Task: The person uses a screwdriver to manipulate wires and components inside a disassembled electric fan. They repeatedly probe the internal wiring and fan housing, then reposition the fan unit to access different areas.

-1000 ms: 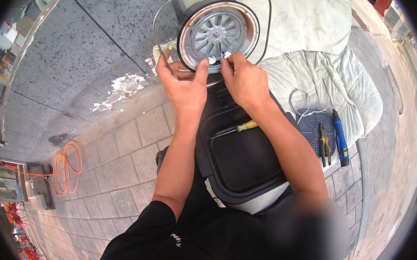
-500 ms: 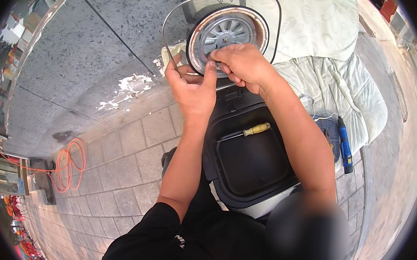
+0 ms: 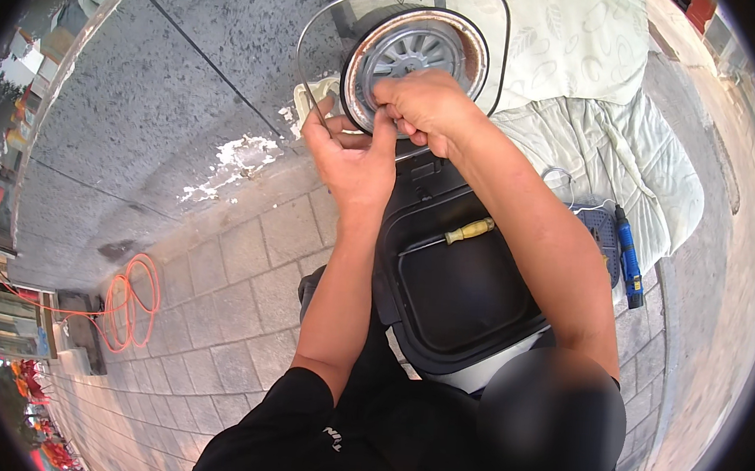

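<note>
A round metal part with spoke-like slots, a rust-stained rim and a black outer ring stands tilted at the top. A thin metal frame loops around it. My left hand grips the lower left of its rim, thumb on the inside and fingers behind, near the frame. Over the slotted centre, my right hand is closed in a pinch; what lies between its fingers is hidden. Below them sits the appliance's black square basin, with a yellow-handled screwdriver lying in it.
Pale quilted cloth spreads behind and to the right. On its lower edge lie a blue pen-shaped power tool and a dark blue perforated tray. A grey stone slab borders the left; a coiled orange cable rests on the paving.
My right hand has shifted slightly up and left over the round part, its wrist turned a little. The left hand keeps its hold.
</note>
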Available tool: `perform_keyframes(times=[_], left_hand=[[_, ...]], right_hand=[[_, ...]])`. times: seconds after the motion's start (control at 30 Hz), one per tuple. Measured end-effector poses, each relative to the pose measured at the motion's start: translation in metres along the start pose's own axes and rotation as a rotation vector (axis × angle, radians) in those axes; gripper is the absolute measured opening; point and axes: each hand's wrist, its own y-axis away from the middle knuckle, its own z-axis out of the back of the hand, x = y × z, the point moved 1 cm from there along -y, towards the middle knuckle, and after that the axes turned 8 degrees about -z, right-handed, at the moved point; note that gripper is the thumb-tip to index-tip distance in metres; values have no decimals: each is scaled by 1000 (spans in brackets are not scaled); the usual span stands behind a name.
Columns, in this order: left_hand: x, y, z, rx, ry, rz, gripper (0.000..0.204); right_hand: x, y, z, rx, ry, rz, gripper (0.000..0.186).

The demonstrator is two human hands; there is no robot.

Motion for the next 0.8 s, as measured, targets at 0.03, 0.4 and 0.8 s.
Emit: perform_keyframes(times=[0.03,0.4,0.8], left_hand=[[1,0,0,8,-9,0,79],[3,-1,0,16,2,-10,74],[11,-5,1,48,16,3,67]], right_hand=[[1,0,1,-8,39,26,25],[17,7,3,-25,242,45,28],[7,-5,10,-24,209,94,23]])
